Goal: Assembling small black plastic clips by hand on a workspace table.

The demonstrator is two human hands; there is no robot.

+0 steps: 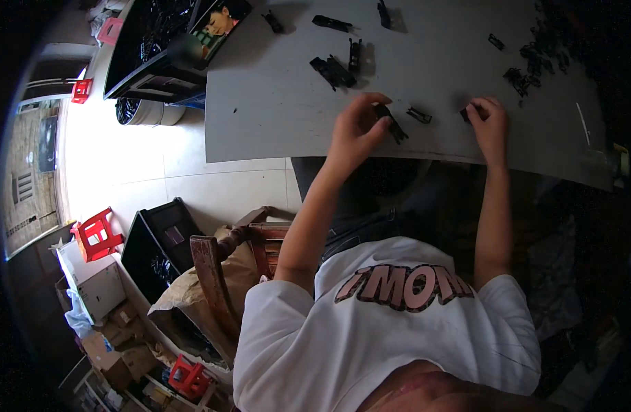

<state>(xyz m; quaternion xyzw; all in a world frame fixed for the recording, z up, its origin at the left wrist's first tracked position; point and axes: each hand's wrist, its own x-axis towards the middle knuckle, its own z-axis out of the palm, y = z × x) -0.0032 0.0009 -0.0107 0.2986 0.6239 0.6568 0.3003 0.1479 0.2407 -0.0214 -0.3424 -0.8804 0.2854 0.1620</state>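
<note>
My left hand [357, 130] is near the table's front edge, thumb and fingers closed on a long black clip-like part [396, 131] that points toward me. Between my two hands a smaller black open-framed piece [418, 115] lies on the grey table [274, 130]. Over to the right, my right hand [491, 122] pinches a small dark piece [465, 114], mostly covered by the fingers, at the tabletop. Beyond my left hand several long black parts [333, 71] lie close together, one of them standing apart [354, 55].
More black parts [331, 23] are scattered at the far side. A heap of small black pieces [535, 58] spreads at the right. A black crate [151, 69] with a lit screen [219, 29] stands at the far left, above a white bucket [157, 114]. A wooden chair [216, 281] is at my left.
</note>
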